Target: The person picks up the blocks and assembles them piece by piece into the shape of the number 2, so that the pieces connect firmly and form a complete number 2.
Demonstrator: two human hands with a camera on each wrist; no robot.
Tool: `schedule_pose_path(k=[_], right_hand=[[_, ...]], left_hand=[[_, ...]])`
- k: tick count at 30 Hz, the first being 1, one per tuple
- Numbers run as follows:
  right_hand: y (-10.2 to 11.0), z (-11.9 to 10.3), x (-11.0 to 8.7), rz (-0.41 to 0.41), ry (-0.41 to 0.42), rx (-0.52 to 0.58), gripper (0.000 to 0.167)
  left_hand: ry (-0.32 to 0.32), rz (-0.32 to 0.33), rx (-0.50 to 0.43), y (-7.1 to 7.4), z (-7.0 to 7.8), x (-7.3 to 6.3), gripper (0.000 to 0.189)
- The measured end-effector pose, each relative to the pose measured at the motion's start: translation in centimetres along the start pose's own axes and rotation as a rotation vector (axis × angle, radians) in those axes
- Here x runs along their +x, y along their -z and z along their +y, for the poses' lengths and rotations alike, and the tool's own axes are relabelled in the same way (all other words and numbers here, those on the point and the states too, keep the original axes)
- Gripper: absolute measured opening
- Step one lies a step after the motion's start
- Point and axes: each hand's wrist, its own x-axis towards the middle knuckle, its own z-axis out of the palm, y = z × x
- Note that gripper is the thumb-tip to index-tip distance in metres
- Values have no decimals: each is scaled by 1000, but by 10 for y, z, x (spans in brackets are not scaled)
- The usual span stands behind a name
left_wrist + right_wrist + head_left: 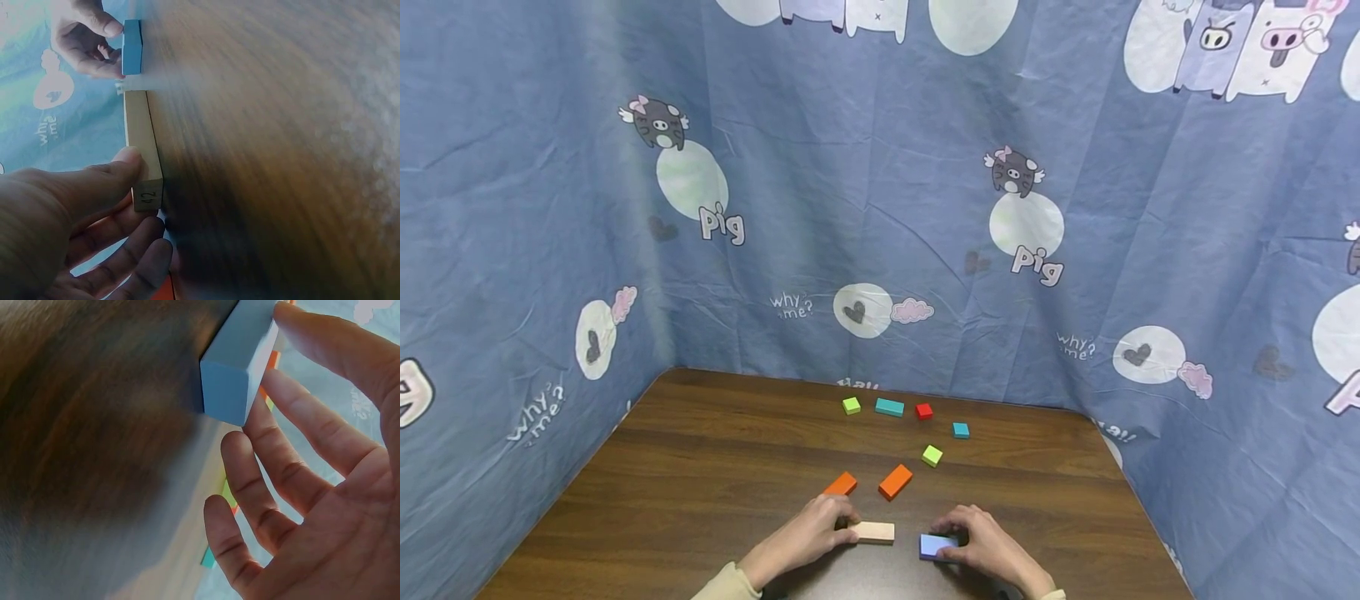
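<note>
A bare-wood block (876, 533) lies at the front of the table, and my left hand (808, 533) pinches its left end between thumb and fingers. In the left wrist view the near end of this wooden block (145, 150) bears the number 42. To its right, across a short gap, is a light blue block (936, 547). My right hand (990, 546) pinches the right part of that one; in the right wrist view the thumb and fingers lie along the sides of the blue block (228, 387), with the outer fingers spread loosely. Just beyond my left fingers lies an orange block (842, 483), partly hidden by them.
A second orange block (896, 482) lies between and beyond the hands. Farther back are two lime cubes (932, 456), a small blue block (961, 430), a red cube (924, 411) and a longer teal block (890, 407). Patterned blue cloth (865, 250) hangs around the brown table (730, 450).
</note>
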Motion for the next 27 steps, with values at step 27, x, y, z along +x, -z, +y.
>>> schedule_pose_path(k=[27], right_hand=[[2,7,-3,76,42,-68,25]], left_hand=[[14,-8,5,0,0,2,15]])
